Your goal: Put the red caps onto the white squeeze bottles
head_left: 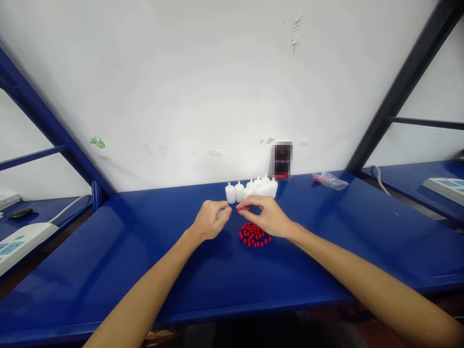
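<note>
My left hand [210, 220] is closed around a small white bottle [220, 213], most of which the fingers hide. Just to its right, my right hand [266, 215] pinches a small red cap [238, 209] between thumb and fingertips. The two hands are close together but apart, above the blue table. Below my right hand lies a loose pile of small red caps [253, 235]. Behind the hands stands a group of white squeeze bottles [230, 193] with narrow nozzle tips, partly covered by my right hand.
A blurred-out dark upright object [282, 160] leans at the wall behind the bottles. A clear plastic bag [330, 181] with something red in it lies at the back right of the blue table [163, 270]. Metal frame posts [384, 111] rise at both sides. A power strip [25, 241] is at left.
</note>
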Demonstrator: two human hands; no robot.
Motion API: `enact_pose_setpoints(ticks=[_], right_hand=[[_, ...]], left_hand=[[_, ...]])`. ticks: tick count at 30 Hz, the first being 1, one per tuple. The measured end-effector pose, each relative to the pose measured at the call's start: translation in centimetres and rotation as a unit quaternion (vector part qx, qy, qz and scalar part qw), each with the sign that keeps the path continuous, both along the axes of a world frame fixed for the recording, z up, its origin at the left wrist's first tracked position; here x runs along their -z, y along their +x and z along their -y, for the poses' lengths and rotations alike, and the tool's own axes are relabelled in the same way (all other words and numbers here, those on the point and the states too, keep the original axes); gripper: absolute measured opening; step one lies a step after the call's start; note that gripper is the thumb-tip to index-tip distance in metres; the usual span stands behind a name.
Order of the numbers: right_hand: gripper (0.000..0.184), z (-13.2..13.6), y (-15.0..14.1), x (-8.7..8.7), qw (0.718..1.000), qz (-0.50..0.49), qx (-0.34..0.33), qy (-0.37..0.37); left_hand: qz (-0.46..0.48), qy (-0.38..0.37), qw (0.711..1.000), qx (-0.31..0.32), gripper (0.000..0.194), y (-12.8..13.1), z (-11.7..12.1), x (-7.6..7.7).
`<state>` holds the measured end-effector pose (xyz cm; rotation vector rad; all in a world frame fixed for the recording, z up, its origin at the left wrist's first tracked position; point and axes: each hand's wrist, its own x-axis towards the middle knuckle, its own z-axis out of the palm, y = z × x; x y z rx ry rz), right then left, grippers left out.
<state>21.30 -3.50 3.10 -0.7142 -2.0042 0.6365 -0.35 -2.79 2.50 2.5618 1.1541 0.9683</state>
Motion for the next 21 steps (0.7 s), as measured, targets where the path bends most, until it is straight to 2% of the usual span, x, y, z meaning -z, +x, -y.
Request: enact_pose_setpoints(ticks=[5, 10, 15, 21], right_hand=[[0.011, 1.2, -0.9, -0.1, 0.999, 0.017, -0.030, 0.012], [0.015, 1.3, -1.0, 0.1, 0.999, 0.008, 0.013, 0.043], [0.011, 1.3, -0.7, 0.2, 0.999, 0.025, -0.023, 0.019], [0.010, 1.2, -0.9, -0.1, 0.999, 0.031, -0.022, 0.036]], left_hand=[[0.016, -0.013, 0.998, 0.061, 0.045, 1.9, 0.9, 0.6], [0.018, -0.020, 0.998, 0.052, 0.046, 1.9, 1.0, 0.5], [0.019, -0.035, 0.994, 0.105, 0.041, 2.0, 1.3, 0.2], [0.069, -0.042, 0.991, 0.108, 0.032, 1.8, 1.5, -0.3]])
